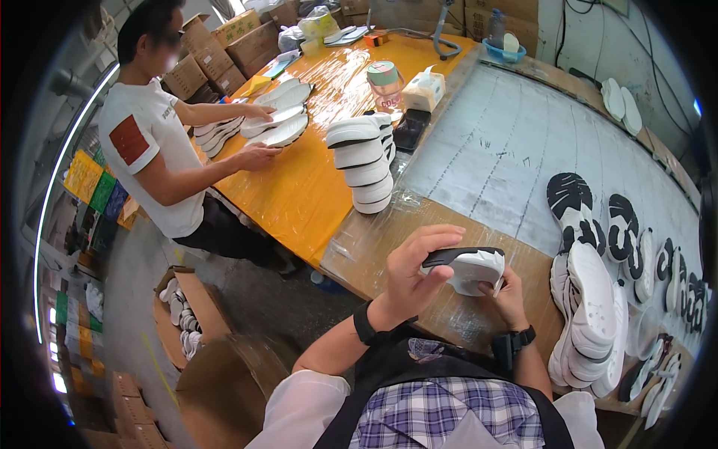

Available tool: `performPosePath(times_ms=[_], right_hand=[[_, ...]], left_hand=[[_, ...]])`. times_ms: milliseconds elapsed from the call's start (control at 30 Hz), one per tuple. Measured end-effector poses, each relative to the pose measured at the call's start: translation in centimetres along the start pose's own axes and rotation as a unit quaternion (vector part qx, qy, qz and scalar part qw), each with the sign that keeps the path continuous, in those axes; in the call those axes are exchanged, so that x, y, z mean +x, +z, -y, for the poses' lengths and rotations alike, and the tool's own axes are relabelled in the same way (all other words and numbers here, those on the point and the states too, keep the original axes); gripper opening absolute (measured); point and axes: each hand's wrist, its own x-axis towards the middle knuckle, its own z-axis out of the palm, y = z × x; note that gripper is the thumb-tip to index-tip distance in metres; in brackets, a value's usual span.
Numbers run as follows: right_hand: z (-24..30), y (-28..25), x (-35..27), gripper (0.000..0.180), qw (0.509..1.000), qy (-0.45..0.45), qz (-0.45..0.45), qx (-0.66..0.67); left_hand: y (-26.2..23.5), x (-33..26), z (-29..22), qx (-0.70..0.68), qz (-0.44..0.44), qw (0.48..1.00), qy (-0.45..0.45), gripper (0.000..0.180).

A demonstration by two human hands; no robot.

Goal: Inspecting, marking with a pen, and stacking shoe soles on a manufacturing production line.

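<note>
A white shoe sole with a black edge (479,263) is held up in front of me, above the brown table edge. Its left end sits between the fingers and thumb of my left hand (410,273). At the other end, my right hand (510,299) grips it with bent fingers, partly hidden behind the sole. Close to my right forearm lies a pile of white soles (591,299). Beyond my left hand stands a stack of white soles with dark edges (363,168).
Across the orange-covered table (288,217) a co-worker (161,142) handles several soles (280,123). Black-and-white soles (570,202) line the grey surface at right. A tissue box (424,91) and a jar (384,84) stand farther back. An open carton of soles (206,295) is on the floor.
</note>
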Motion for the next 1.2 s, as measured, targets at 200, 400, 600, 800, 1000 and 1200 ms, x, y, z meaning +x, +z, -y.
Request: performPosePath(times_ms=[200,400,600,800,1000,1200], right_hand=[[-1.2,-0.1,-0.4,0.049,0.998,-0.003,-0.03,-0.061],[-2.4,-0.8,-1.0,0.048,0.998,-0.013,-0.035,-0.055],[-2.8,-1.6,-1.5,0.053,0.999,-0.01,-0.024,-0.027],[-1.7,-2.4,-1.6,0.068,1.0,-0.014,-0.004,0.011],[5.4,-3.8,-0.9,0.088,0.958,-0.215,-0.093,-0.167],[11.6,-0.7,-2.6,0.066,0.915,-0.389,-0.031,-0.108]], left_hand=[[-0.4,-0.5,-0.4,-0.134,0.001,0.969,-0.208,0.029],[0.3,-0.2,-2.7,-0.196,0.072,0.924,-0.32,0.021],[0.7,-0.2,-4.1,-0.227,0.12,0.888,-0.38,0.023],[1.7,-0.2,-4.0,-0.243,0.111,0.901,-0.343,0.024],[2.3,2.0,-2.0,-0.238,0.089,0.911,-0.325,0.049],[3.0,2.9,-2.5,-0.219,0.104,0.89,-0.387,0.066]])
